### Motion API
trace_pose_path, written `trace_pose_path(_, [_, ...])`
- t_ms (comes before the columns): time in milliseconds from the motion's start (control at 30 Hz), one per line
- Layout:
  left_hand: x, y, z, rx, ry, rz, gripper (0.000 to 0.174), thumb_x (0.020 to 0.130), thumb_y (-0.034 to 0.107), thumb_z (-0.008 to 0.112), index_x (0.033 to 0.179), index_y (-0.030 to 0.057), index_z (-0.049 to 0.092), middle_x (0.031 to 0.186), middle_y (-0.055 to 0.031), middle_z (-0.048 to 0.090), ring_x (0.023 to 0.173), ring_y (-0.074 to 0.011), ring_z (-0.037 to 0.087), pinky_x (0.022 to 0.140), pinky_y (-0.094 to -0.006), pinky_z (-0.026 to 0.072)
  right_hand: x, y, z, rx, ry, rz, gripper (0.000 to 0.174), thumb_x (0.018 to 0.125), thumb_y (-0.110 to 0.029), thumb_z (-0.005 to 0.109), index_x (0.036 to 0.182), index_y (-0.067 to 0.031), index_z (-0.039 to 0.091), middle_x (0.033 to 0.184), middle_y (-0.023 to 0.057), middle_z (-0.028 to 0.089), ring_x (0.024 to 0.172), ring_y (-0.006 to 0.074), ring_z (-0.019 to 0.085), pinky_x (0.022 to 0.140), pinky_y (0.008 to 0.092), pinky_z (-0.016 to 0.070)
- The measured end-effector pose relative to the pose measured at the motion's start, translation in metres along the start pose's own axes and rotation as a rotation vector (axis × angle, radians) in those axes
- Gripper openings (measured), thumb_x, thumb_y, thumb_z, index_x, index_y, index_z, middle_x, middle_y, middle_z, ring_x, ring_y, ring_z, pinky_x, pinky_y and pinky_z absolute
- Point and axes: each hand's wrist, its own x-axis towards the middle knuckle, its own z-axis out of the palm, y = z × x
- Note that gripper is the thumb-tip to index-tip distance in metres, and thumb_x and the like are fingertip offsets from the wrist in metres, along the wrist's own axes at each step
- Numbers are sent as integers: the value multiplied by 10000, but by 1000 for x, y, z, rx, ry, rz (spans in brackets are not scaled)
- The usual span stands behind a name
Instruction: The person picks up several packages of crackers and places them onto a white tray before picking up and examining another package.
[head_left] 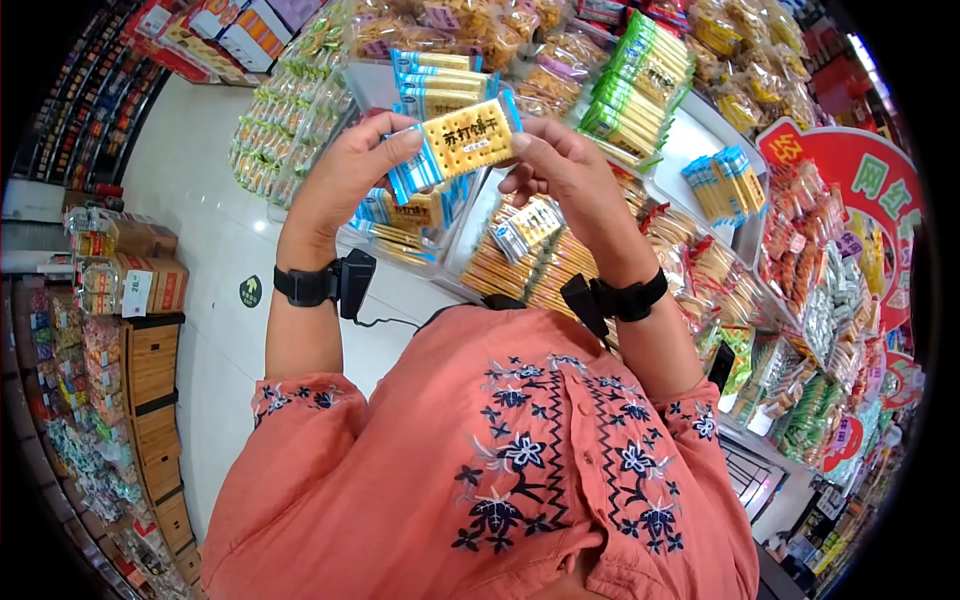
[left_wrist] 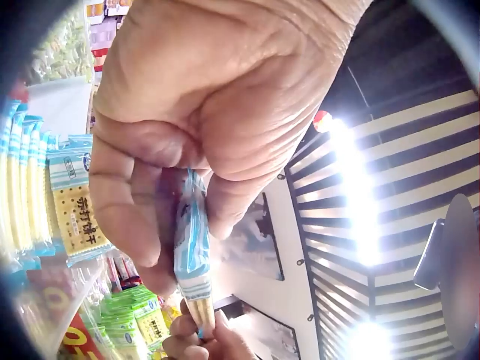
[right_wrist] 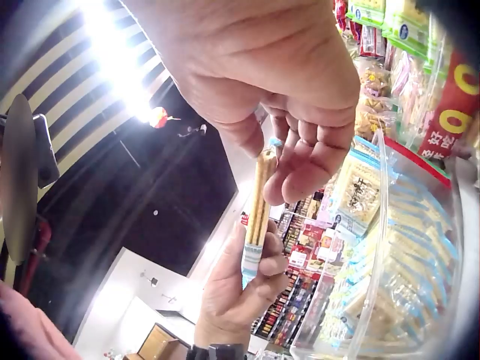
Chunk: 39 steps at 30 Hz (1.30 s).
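Note:
A blue and clear packet of square crackers (head_left: 468,138) is held up between both hands in the head view. The left hand (head_left: 355,170) pinches its left end, thumb on the front. At its right end the right hand (head_left: 570,175) pinches the corner between thumb and fingers. Seen edge-on in the left wrist view, the packet (left_wrist: 193,247) hangs between the left hand's (left_wrist: 202,112) thumb and fingers. The right wrist view shows the packet (right_wrist: 259,202) edge-on too, with the right hand (right_wrist: 277,97) at its upper end. Similar blue packets (head_left: 445,85) lie in a bin behind it.
Green packets (head_left: 640,90) stand at the back right, and more blue packets (head_left: 725,185) lie in a tray farther right. Below the hands, a silver-blue packet (head_left: 527,228) rests on long wrapped sticks (head_left: 560,270). White floor (head_left: 215,250) and a wooden cabinet (head_left: 155,430) are at the left.

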Motion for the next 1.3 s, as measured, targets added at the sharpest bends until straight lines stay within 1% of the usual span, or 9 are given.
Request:
trace_pose_path(400, [2,-4,4,15,12,18,394,967,395,666,1201,79,644,898,58,632,766,-22,556,650,-203,449,-4,1,0,12,25,10,320,1014,-256,605,1189,11,599,977,74,698,779,128,700,635,246,542])
trace_pose_path(500, [2,0,1,36,-19,1,325,1007,284,636,1230,53,586,1012,15,677,855,-29,655,734,-200,554,-4,4,-2,10,20,5,319,1015,-253,602,1190,13,598,972,73,699,777,127,702,630,239,540])
trace_pose_path(600, [3,0,2,19,-24,4,340,1003,293,643,1239,56,582,1013,21,674,850,-22,648,725,-189,539,-3,5,-3,12,18,8,311,1015,-247,602,1186,13,598,972,75,699,775,129,702,628,243,542])
trace_pose_path(800, [0,4,10,33,53,9,378,984,351,660,1250,93,587,939,68,628,748,13,542,616,-158,408,-3,6,-4,28,33,0,292,1012,-234,604,1170,11,595,965,74,694,775,130,702,622,247,546])
trace_pose_path(900, [-1,6,13,27,69,20,382,974,369,666,1242,106,598,913,83,603,742,17,498,615,-165,369,-3,6,-4,33,23,-4,291,1010,-231,606,1175,9,590,955,67,686,776,132,703,623,246,548])
trace_pose_path(1000, [-3,6,12,48,92,39,354,978,342,668,1227,98,607,916,81,601,765,10,499,651,-171,386,-3,8,-4,38,24,-6,298,1008,-222,605,1194,9,571,966,65,678,774,137,704,625,248,552])
trace_pose_path(1100, [-4,5,13,58,89,101,339,976,313,674,1227,94,611,937,67,601,813,-12,511,712,-183,405,-2,11,-5,34,6,-24,298,1003,-191,596,1216,13,548,1032,79,668,817,146,706,659,262,564])
trace_pose_path(1200, [-5,4,13,89,91,169,334,969,278,689,1233,89,610,982,42,606,884,-38,530,788,-201,431,-3,7,0,84,16,-58,288,996,-151,581,1227,16,537,1093,94,653,883,164,704,731,292,582])
trace_pose_path(1300, [-6,4,14,56,80,187,336,957,262,705,1231,88,614,1057,25,612,952,-56,537,852,-221,441,-4,7,2,109,5,-94,279,992,-126,568,1229,18,537,1125,100,644,952,182,693,824,326,585])
